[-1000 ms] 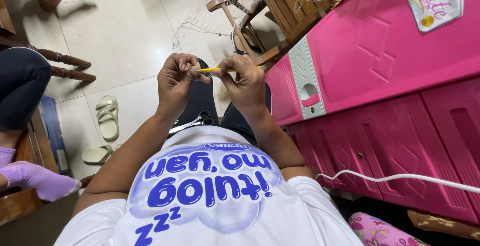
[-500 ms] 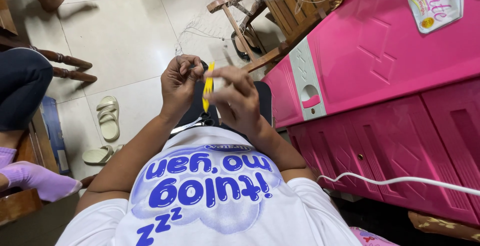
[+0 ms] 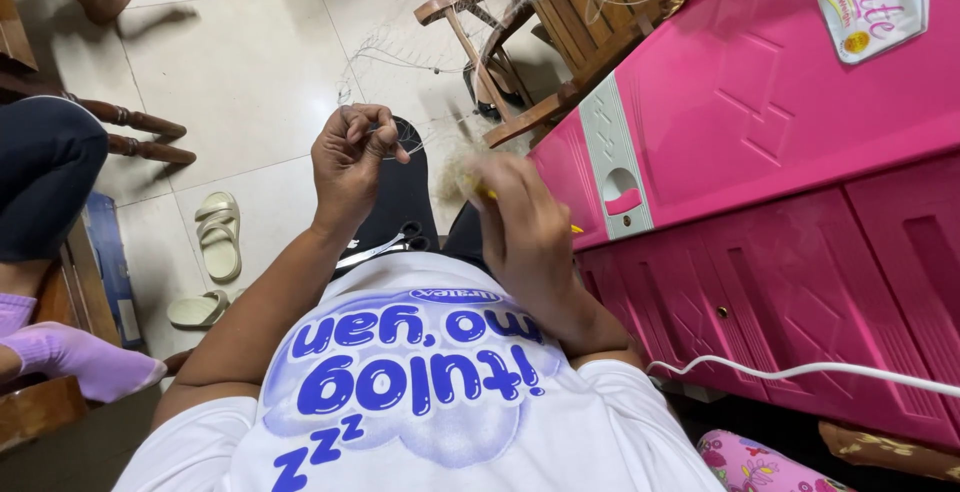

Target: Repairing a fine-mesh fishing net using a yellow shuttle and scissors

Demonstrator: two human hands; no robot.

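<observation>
My left hand (image 3: 350,157) is raised over my lap, its fingers pinched on a strand of fine net (image 3: 420,137). My right hand (image 3: 522,227) is to the right of it, blurred by motion. It grips a thin yellow netting needle (image 3: 574,229), whose tip shows past the hand's right side. The two hands are apart. The net runs from my left hand up toward a wooden chair (image 3: 540,32). A pair of scissors (image 3: 388,244) lies on my dark lap just below the left hand.
A pink plastic cabinet (image 3: 760,152) stands close on my right, with a white cable (image 3: 800,370) in front of it. Pale sandals (image 3: 217,237) lie on the tiled floor. Another person's legs in dark trousers and purple socks (image 3: 60,352) are at the left.
My right hand has pulled the yellow needle away from the left hand, down and to the right. My left hand has kept its pinch and stayed nearly still.
</observation>
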